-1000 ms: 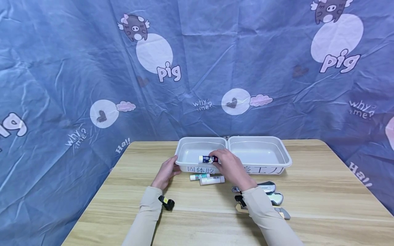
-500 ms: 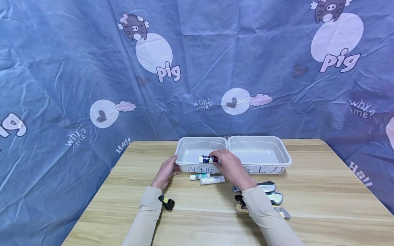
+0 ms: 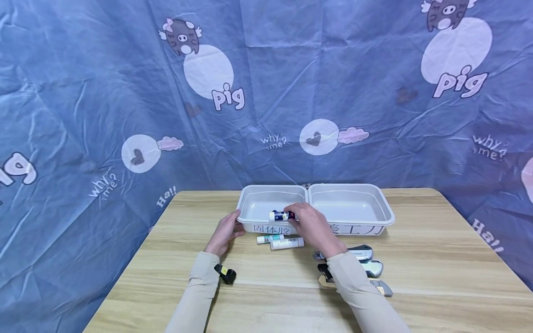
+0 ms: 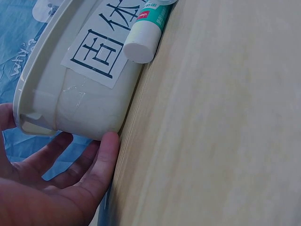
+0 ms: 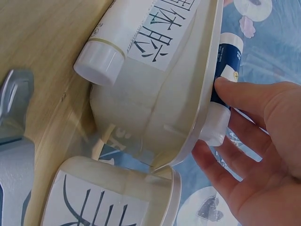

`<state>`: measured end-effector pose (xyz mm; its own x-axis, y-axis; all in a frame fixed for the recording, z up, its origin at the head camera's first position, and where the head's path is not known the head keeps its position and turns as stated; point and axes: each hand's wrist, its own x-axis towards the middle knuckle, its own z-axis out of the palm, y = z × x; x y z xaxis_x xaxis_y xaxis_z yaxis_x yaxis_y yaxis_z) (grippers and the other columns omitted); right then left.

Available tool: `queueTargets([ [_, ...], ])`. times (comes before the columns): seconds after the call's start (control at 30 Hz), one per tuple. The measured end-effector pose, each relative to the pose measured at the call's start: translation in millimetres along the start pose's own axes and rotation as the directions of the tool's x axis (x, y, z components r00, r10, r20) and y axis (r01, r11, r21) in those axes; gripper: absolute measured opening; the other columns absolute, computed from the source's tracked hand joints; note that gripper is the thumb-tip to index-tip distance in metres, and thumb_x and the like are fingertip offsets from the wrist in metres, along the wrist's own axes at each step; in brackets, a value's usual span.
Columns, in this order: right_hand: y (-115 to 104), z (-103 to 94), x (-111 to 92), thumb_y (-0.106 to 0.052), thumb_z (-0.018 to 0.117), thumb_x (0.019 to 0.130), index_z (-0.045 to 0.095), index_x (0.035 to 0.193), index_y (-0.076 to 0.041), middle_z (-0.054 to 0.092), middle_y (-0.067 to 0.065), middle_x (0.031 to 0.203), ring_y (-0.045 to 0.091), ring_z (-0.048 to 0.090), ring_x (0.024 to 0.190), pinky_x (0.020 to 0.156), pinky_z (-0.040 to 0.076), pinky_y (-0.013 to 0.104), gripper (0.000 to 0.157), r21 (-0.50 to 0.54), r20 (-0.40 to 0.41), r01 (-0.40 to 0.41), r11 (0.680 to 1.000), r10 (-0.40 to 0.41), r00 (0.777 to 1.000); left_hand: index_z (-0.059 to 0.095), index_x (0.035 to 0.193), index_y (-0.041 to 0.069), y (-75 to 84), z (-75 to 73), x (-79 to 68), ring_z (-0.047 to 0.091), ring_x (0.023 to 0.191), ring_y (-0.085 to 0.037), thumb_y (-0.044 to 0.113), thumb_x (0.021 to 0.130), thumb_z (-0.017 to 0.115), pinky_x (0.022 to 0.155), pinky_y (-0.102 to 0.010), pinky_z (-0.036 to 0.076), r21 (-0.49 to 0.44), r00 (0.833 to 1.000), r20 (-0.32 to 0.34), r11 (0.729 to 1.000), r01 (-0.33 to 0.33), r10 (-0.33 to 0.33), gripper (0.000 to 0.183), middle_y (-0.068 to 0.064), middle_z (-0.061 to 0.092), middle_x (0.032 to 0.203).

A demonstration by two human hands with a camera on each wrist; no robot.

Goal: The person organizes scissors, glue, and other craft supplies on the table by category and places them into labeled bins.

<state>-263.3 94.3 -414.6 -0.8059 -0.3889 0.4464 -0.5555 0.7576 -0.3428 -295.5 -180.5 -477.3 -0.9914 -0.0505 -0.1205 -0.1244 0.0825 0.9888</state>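
Observation:
Over the left white plastic bin (image 3: 251, 203), my right hand (image 3: 312, 226) pinches a dark blue glue stick (image 3: 278, 216) with a white cap. The right wrist view shows this glue stick (image 5: 229, 52) between thumb and fingers, beside the bin's rim. My left hand (image 3: 225, 232) touches the bin's left end, its extended fingertips (image 4: 109, 141) against the lower wall and its thumb at the rim. A green-and-white glue stick (image 3: 266, 239) and a white glue stick (image 3: 287, 243) lie on the table before the bin.
A second white bin (image 3: 350, 208) adjoins the first on the right; both bear labels with Chinese characters. Several utility knives (image 3: 372, 268) lie beneath and beside my right forearm. The wooden table (image 3: 266, 305) meets a blue printed curtain (image 3: 266, 92) at the back.

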Motion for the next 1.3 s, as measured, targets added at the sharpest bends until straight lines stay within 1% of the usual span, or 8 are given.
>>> queueTargets([
  [0.2, 0.2, -1.2, -0.3, -0.006, 0.076, 0.091, 0.073, 0.12, -0.009, 0.072, 0.008, 0.123, 0.029, 0.066, 0.117, 0.097, 0.057, 0.047, 0.029, 0.01, 0.013, -0.012, 1.0, 0.012, 1.0, 0.054, 0.143, -0.001, 0.2, -0.4, 0.5, 0.066, 0.099, -0.02, 0.042, 0.108, 0.045, 0.096, -0.041, 0.058, 0.001, 1.0, 0.006, 1.0, 0.003, -0.003, 0.056, -0.018, 0.064, 0.121],
  [0.4, 0.8, -0.3, -0.1, -0.004, 0.077, 0.09, 0.073, 0.12, -0.008, 0.072, 0.009, 0.123, 0.029, 0.066, 0.118, 0.099, 0.056, 0.047, 0.03, 0.026, 0.017, -0.007, 1.0, 0.006, 1.0, 0.053, 0.145, 0.001, -0.2, -0.4, 0.8, 0.065, 0.101, -0.021, 0.044, 0.108, 0.045, 0.097, -0.043, 0.057, 0.017, 1.0, 0.007, 1.0, 0.013, -0.013, 0.057, -0.018, 0.063, 0.123],
  [0.63, -1.3, -1.8, -0.1, -0.005, 0.076, 0.09, 0.074, 0.116, -0.01, 0.072, 0.008, 0.123, 0.028, 0.066, 0.117, 0.098, 0.056, 0.047, 0.027, 0.024, 0.012, -0.001, 1.0, 0.0, 1.0, 0.052, 0.146, 0.001, 0.9, -0.4, -0.1, 0.065, 0.102, -0.022, 0.043, 0.107, 0.046, 0.1, -0.044, 0.056, 0.014, 1.0, 0.009, 1.0, 0.015, -0.015, 0.057, -0.017, 0.064, 0.123],
  [0.83, -3.2, -2.7, -1.0, -0.004, 0.078, 0.088, 0.075, 0.113, -0.008, 0.074, 0.008, 0.119, 0.027, 0.069, 0.111, 0.096, 0.058, 0.045, 0.025, 0.045, 0.007, 0.024, 0.999, -0.024, 1.0, 0.053, 0.146, 0.002, 1.4, -0.6, -1.0, 0.064, 0.104, -0.023, 0.043, 0.107, 0.046, 0.101, -0.045, 0.056, 0.016, 1.0, 0.013, 1.0, 0.012, -0.013, 0.057, -0.017, 0.063, 0.124],
  [0.93, -4.9, -3.8, -0.9, -0.004, 0.078, 0.088, 0.075, 0.111, -0.008, 0.075, 0.007, 0.116, 0.024, 0.071, 0.104, 0.091, 0.06, 0.042, 0.024, 0.054, 0.022, 0.031, 0.998, -0.032, 0.999, 0.053, 0.145, 0.002, 0.7, -0.8, -0.9, 0.064, 0.103, -0.022, 0.044, 0.107, 0.046, 0.101, -0.046, 0.056, 0.018, 1.0, 0.012, 1.0, 0.014, -0.014, 0.057, -0.017, 0.064, 0.123],
  [1.07, -6.7, -5.1, -0.7, -0.004, 0.077, 0.089, 0.075, 0.11, -0.01, 0.076, 0.004, 0.11, 0.018, 0.072, 0.093, 0.083, 0.062, 0.036, 0.022, 0.068, 0.058, 0.033, 0.997, -0.037, 0.998, 0.054, 0.144, 0.002, -0.5, -0.8, 0.1, 0.064, 0.101, -0.021, 0.043, 0.107, 0.045, 0.1, -0.044, 0.056, 0.018, 1.0, 0.008, 1.0, 0.013, -0.013, 0.056, -0.016, 0.064, 0.122],
  [1.3, -7.7, -7.2, -1.1, -0.005, 0.078, 0.088, 0.075, 0.111, -0.011, 0.076, 0.002, 0.104, 0.012, 0.071, 0.089, 0.081, 0.061, 0.029, 0.024, 0.087, 0.118, 0.068, 0.994, -0.078, 0.99, 0.054, 0.144, 0.001, -0.4, -0.6, 0.1, 0.065, 0.1, -0.02, 0.043, 0.108, 0.044, 0.097, -0.042, 0.058, 0.011, 1.0, 0.004, 1.0, 0.005, -0.005, 0.056, -0.018, 0.064, 0.122],
])
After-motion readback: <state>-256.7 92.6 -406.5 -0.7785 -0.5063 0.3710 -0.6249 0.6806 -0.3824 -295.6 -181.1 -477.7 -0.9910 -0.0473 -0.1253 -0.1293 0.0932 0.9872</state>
